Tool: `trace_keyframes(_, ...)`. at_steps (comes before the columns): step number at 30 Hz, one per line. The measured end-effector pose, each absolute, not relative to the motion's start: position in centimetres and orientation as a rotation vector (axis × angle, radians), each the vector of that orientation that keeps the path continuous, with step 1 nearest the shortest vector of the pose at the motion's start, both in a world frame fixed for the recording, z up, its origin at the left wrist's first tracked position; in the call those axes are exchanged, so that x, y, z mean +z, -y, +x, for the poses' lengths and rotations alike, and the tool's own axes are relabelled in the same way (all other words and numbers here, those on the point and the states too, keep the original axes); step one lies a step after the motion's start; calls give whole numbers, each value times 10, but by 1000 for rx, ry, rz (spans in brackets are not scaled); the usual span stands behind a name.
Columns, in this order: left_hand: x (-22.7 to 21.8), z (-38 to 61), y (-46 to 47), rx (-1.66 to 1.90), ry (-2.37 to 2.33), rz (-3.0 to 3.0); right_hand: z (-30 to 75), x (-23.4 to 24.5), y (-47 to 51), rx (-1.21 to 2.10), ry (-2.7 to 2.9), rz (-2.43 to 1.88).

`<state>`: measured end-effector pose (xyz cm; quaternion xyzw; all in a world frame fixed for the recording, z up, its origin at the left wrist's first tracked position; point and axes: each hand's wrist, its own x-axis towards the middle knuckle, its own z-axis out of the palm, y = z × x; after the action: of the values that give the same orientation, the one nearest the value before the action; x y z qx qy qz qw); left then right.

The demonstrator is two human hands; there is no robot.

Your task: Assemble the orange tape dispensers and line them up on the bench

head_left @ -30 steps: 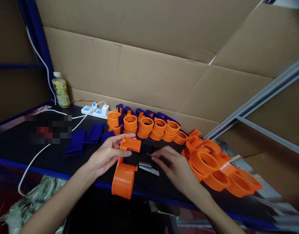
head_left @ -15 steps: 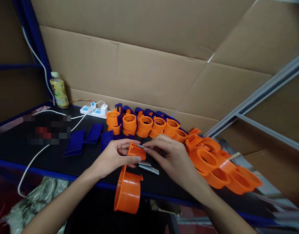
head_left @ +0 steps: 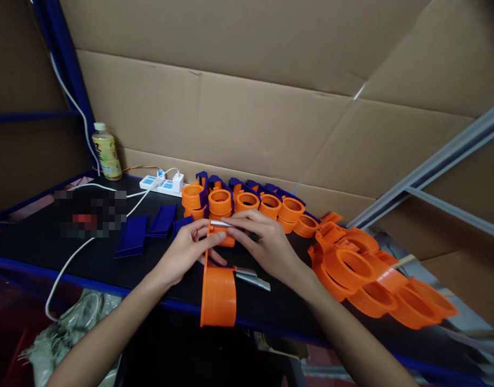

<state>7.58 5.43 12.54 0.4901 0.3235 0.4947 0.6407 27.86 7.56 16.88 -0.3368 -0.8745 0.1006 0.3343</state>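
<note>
Right of the white plastic power strip (head_left: 149, 183), an orange plastic ringed frame (head_left: 219, 296) (probably light, stiff; best gripped at its top) is pinched by the left hand (head_left: 185, 251), a silvery toothed metal strip (head_left: 217, 222) by the right hand (head_left: 265, 242).

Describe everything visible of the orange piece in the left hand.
The orange piece looks like glossy plastic: a wide ring below, a narrow arm, and a block on top. It is held roughly upright near the front edge of the black table. The left hand grips the top, where the right hand holds a toothed, metallic-looking strip.
</note>
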Motion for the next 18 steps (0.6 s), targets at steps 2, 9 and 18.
trace_keyframes(2,125,72,-58,1171,-737,1065,283,166,-82,245,2284,-936)
trace_keyframes(9,129,61,-62,1225,-694,929,314,141,-103,-24,2620,-1204)
trace_keyframes(18,128,60,-63,1230,-704,878,329,123,-109,-95,2737,-1191)
